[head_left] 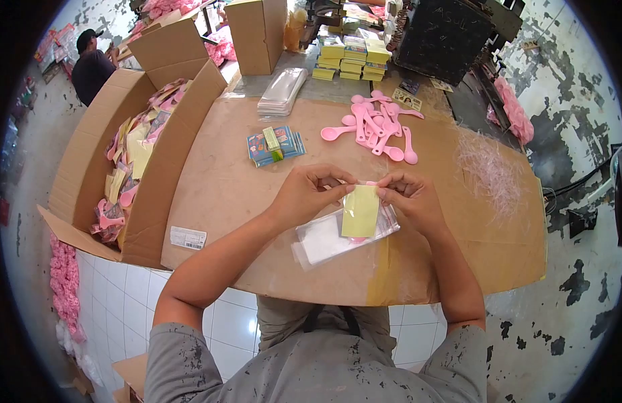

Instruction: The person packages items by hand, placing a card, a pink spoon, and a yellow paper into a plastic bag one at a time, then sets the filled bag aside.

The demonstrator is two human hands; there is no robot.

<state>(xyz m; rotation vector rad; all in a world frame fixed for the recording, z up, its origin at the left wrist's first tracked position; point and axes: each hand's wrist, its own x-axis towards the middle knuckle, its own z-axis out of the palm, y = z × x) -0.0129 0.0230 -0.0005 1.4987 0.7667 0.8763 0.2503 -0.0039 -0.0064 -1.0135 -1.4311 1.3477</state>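
Note:
Between my two hands is a small clear plastic bag with a yellow card point(360, 211) in it; bits of pink show at its top and bottom edges. My left hand point(322, 186) pinches the upper left corner, and my right hand point(406, 193) pinches the upper right corner. Beneath it on the cardboard-covered table lies a stack of clear plastic bags point(321, 242). Beyond my hands is a pile of pink plastic spoons point(375, 124). Left of the spoons sits a bundle of printed blue cards point(270, 146), with a folded yellow-green piece on top.
At left stands an open cardboard box point(168, 161) full of filled packets point(139, 141). Farther back are more clear bags point(284, 91), stacked yellow cards point(351, 57) and a black metal box point(442, 40). Plastic strips point(489, 171) lie at right. Another person point(92, 67) is far left.

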